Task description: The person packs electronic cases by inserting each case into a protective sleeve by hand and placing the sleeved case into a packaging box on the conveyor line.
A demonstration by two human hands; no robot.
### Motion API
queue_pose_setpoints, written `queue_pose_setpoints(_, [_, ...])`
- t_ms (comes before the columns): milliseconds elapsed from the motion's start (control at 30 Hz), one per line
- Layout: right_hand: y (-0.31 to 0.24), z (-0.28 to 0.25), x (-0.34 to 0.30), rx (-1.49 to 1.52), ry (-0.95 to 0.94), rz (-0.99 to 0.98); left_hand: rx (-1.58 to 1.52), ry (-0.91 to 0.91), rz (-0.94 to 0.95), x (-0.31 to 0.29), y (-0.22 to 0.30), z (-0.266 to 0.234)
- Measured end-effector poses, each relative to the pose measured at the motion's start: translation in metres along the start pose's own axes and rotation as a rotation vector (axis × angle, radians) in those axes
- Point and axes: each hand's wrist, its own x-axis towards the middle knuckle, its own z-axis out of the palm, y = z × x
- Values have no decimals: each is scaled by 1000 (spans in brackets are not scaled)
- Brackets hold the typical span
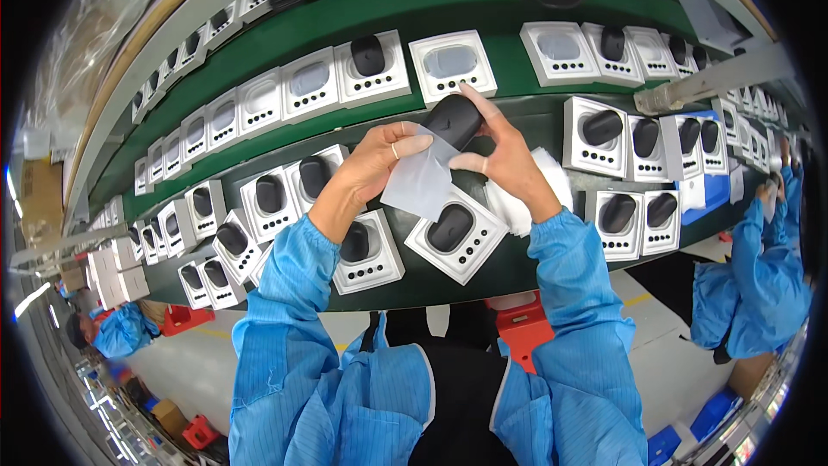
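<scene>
Above the near row of boxes, my right hand (509, 155) holds a smooth black oval case (454, 119) between thumb and fingers. My left hand (379, 164) pinches a small translucent plastic bag (420, 183), its upper edge against the lower end of the case. Whether the case is partly inside the bag, I cannot tell. Pale covers sit on some fingertips. Right below the bag, a tilted white box (474, 242) has a black case in its oval recess and several black dots beside it. A pile of white sheets or bags (552, 177) lies by my right wrist.
Several similar white boxes (379, 276) stand on the dark bench, some with black cases. Behind them runs a green conveyor belt (345, 26) bearing more white boxes (310, 78). A blue tray (716, 192) is on the right, near a co-worker in a blue smock (750, 267). A red stool (523, 328) stands below.
</scene>
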Motion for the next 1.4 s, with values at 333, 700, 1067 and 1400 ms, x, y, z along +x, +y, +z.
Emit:
queue_pose_setpoints(333, [-56, 7, 15, 194, -267, -25, -98, -4, 104, -62, 27, 6])
queue_pose_setpoints(700, [-72, 81, 25, 170, -249, -5, -216, 20, 203, -66, 43, -43])
queue_pose_setpoints(1067, [-52, 209, 93, 368, 225, 328, 639, 573, 655, -59, 69, -142])
queue_pose_setpoints(1400, [-38, 318, 140, 1235, 338, 448, -526, 361, 481, -107, 52, -225])
